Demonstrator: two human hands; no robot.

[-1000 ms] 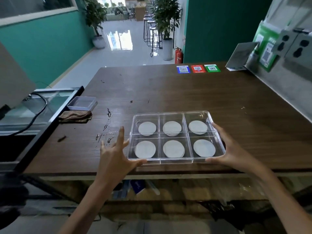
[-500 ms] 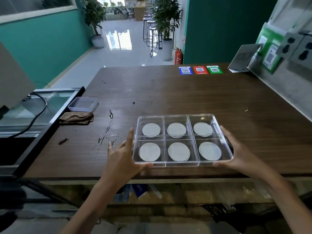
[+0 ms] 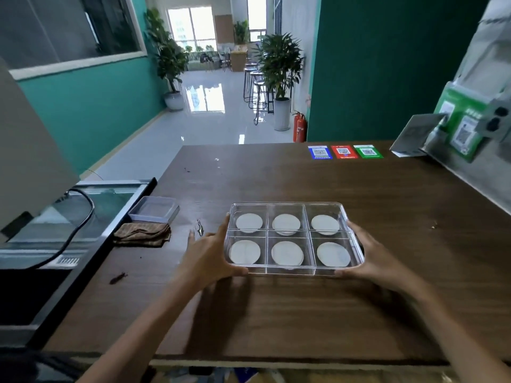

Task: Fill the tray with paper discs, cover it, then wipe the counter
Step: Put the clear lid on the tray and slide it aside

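Counter (image 3: pixel 318 308): dark wood; its near edge runs across the bottom of the view and its left edge meets a glass-topped case (image 3: pixel 91 214). Bare wood lies on all sides of the tray (image 3: pixel 287 207), widest toward the far edge and to the right. Tray: clear, lidded, six compartments in two rows of three, one disc (image 3: pixel 285 224) in each; it sits mid-counter, long axis left to right, parallel to the near edge. Left hand (image 3: pixel 208 257) grips the tray's left end, thumb on the near corner, fingers spread along the side. Right hand (image 3: pixel 372 254) grips the right end likewise. Cloth (image 3: pixel 142 234), folded, lies near the left edge, just beside a small box (image 3: pixel 153 209). Droplets (image 3: pixel 199 230) lie between cloth and tray.
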